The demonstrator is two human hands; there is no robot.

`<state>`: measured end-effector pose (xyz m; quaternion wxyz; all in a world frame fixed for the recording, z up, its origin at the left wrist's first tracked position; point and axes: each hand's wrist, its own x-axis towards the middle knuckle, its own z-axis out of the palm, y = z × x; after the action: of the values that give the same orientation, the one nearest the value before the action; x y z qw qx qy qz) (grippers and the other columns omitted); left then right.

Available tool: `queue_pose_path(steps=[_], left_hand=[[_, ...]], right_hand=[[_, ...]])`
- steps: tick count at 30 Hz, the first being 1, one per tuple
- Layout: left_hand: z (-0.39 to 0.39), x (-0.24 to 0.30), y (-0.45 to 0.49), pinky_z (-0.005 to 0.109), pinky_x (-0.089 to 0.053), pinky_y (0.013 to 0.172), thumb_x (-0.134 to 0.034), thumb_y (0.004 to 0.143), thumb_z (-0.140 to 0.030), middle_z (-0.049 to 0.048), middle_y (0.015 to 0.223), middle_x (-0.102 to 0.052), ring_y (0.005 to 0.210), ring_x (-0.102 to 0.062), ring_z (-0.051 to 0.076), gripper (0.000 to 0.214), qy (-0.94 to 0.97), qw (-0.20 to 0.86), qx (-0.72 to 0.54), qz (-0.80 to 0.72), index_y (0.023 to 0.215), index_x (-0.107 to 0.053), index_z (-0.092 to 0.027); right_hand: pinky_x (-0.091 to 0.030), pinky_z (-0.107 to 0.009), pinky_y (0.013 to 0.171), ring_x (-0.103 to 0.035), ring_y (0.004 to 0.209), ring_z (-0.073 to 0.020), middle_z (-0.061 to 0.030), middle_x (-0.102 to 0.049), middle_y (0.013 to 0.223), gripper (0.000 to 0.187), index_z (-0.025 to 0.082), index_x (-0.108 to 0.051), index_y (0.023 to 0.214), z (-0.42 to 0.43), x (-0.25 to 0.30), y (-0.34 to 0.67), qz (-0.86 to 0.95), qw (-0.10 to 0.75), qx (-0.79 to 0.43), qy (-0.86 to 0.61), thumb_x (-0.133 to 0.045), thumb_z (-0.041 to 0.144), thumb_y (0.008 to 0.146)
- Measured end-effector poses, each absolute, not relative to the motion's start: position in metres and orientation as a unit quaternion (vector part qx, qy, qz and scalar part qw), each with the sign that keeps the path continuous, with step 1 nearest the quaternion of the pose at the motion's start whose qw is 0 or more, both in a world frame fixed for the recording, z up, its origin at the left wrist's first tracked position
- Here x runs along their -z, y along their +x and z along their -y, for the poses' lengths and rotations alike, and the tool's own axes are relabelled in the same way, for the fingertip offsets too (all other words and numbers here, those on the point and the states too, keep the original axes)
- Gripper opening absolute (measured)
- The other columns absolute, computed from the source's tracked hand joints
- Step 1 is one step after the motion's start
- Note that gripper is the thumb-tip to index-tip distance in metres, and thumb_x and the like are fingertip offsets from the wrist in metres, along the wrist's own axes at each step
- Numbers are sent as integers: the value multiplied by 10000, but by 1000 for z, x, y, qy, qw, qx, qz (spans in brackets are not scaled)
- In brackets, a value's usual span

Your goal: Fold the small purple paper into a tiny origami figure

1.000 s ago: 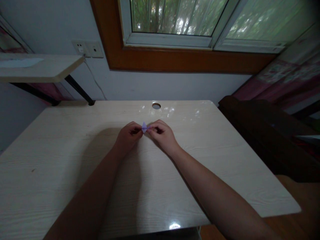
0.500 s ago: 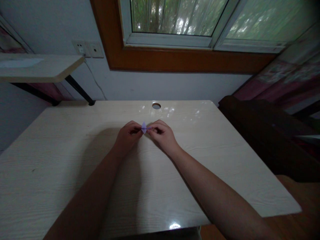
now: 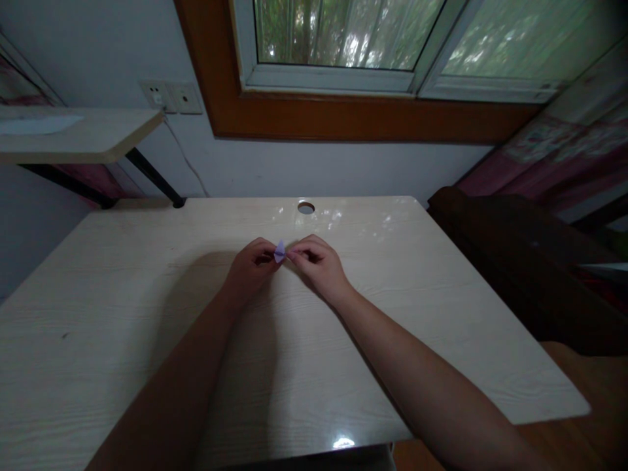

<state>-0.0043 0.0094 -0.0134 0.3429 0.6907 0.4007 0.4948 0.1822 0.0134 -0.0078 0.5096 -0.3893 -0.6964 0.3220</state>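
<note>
Between my two hands, just above the pale wood-grain desk (image 3: 353, 366), is a small folded piece of purple paper (image 3: 279, 252) with pointed ends. My left hand (image 3: 254, 265) pinches its left side with thumb and forefinger. From the other side, the thumb and forefinger of my right hand (image 3: 318, 260) pinch its right end. The fingertips of both hands nearly meet at the paper, and they cover part of it. Its exact folded shape is too small to make out.
A round cable hole (image 3: 306, 208) lies beyond my hands near the desk's back edge. A raised shelf (image 3: 122, 134) on black legs stands at the back left. Behind the desk are a wall socket (image 3: 171, 97) and a wood-framed window (image 3: 333, 118). Dark furniture (image 3: 530, 275) stands at the right.
The purple paper has tilted and shifted slightly left between my fingertips. Both hands keep their pinch in nearly the same place.
</note>
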Motion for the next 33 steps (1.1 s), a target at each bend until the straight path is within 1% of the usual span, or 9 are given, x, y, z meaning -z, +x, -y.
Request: queue_pose_path(steps=[5, 9, 14, 18, 22, 27, 33], left_hand=[[-9, 9, -4, 259, -490, 693, -686, 818, -263, 27, 813, -633, 758, -605, 150, 60, 708, 301, -485, -416, 803, -699, -208], [-9, 8, -5, 265, -471, 688, -696, 810, -283, 26, 789, -644, 742, -600, 156, 78, 708, 282, -482, -432, 786, -708, -210], [-8, 7, -5, 261, -451, 671, -701, 799, -310, 18, 749, -634, 702, -577, 147, 126, 702, 271, -480, -451, 739, -694, -200], [-7, 5, -4, 263, -450, 685, -693, 803, -307, 22, 757, -640, 715, -582, 148, 135, 703, 271, -470, -460, 734, -689, -192], [-8, 5, -4, 262, -450, 683, -687, 812, -333, 20, 771, -646, 729, -596, 151, 149, 698, 294, -468, -456, 751, -698, -197], [-9, 6, -4, 265, -454, 725, -672, 823, -383, 24, 825, -672, 778, -612, 158, 183, 685, 338, -460, -454, 804, -719, -206], [-7, 4, -6, 260, -439, 710, -690, 801, -398, 17, 804, -656, 771, -588, 156, 208, 654, 365, -463, -473, 783, -717, -192]], right_hand=[[-445, -281, 612, -540, 685, -138, -22, -622, 825, 90, 242, -715, 838, -12, 7, 182, 711, 499, -308, -389, -662, 311, 857], [-436, -277, 594, -519, 640, -127, -24, -613, 818, 83, 232, -711, 844, -10, 7, 182, 719, 501, -281, -391, -654, 290, 861], [-417, -268, 578, -500, 603, -110, -16, -590, 797, 57, 216, -702, 845, -9, 7, 181, 726, 514, -247, -384, -650, 238, 854], [-412, -262, 573, -497, 599, -108, -7, -570, 771, 45, 212, -700, 828, -10, 8, 180, 721, 521, -233, -393, -661, 232, 840], [-411, -257, 565, -495, 589, -103, -3, -562, 771, 49, 210, -701, 834, -10, 8, 180, 710, 525, -244, -401, -659, 233, 841], [-421, -256, 584, -510, 623, -112, -6, -569, 773, 50, 206, -696, 811, -10, 5, 181, 700, 526, -252, -412, -656, 223, 837], [-420, -257, 598, -508, 642, -116, -4, -556, 770, 63, 207, -701, 824, -12, 7, 181, 700, 522, -275, -402, -660, 252, 844]])
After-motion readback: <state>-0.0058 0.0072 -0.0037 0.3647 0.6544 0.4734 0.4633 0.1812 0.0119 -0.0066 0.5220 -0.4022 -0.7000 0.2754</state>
